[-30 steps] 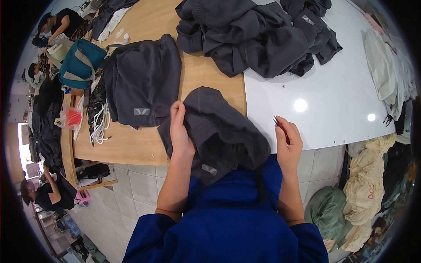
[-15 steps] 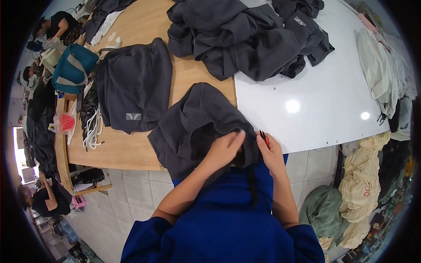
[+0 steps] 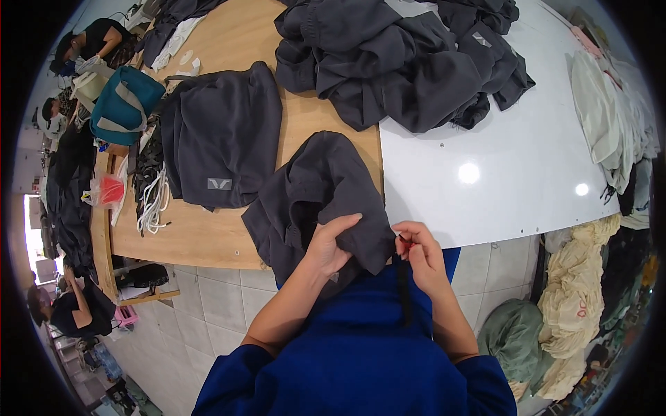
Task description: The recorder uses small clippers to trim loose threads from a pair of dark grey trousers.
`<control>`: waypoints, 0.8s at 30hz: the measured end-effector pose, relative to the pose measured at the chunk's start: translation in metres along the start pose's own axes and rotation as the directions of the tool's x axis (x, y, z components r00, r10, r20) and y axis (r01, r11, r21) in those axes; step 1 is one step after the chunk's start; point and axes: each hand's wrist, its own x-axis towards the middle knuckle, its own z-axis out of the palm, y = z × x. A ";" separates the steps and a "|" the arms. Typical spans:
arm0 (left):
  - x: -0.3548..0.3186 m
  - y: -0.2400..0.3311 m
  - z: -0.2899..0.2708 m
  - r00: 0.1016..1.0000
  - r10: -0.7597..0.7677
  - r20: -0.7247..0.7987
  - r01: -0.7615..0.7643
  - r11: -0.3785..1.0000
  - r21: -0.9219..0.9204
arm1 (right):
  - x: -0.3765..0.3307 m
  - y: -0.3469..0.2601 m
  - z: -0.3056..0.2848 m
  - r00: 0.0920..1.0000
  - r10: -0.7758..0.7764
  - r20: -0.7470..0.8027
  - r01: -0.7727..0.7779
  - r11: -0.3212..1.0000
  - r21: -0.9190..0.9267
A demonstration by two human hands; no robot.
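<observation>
A dark grey garment [image 3: 357, 177] with a gathered elastic edge lies bunched at the front of the table, partly hanging over its edge. My left hand [image 3: 331, 246] grips its near side, thumb on top of the cloth and the other fingers partly hidden under it. Just right of the cloth, my right hand [image 3: 424, 256] is curled around small red-and-black thread snips [image 3: 405, 243], mostly covered by the fingers. A black strip [image 3: 404, 295] hangs below, against the blue shirt.
A folded dark grey garment [image 3: 222, 139] lies to the left, beside white cords [image 3: 152, 204]. A heap of dark grey garments [image 3: 388, 62] covers the far side. A teal bag [image 3: 119, 104] stands at the left. Cream cloth bundles [image 3: 572, 284] are at right. Other people sit far left.
My left hand has come out of the garment's opening, drawn nearer and left, and folded the cloth over. The snips' points have turned down into my right hand.
</observation>
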 end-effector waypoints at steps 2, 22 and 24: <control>-0.002 -0.001 0.000 0.999 0.047 0.011 -0.047 0.999 0.022 | 0.003 -0.005 0.000 0.999 0.006 -0.052 -0.014 0.988 -0.151; -0.013 -0.014 -0.014 0.956 0.288 0.063 -0.290 0.881 0.373 | 0.027 -0.026 0.023 0.871 -0.427 -0.242 0.143 0.691 -0.708; -0.012 -0.015 -0.014 0.954 0.294 0.064 -0.296 0.878 0.376 | 0.027 -0.025 0.023 0.872 -0.424 -0.244 0.140 0.694 -0.706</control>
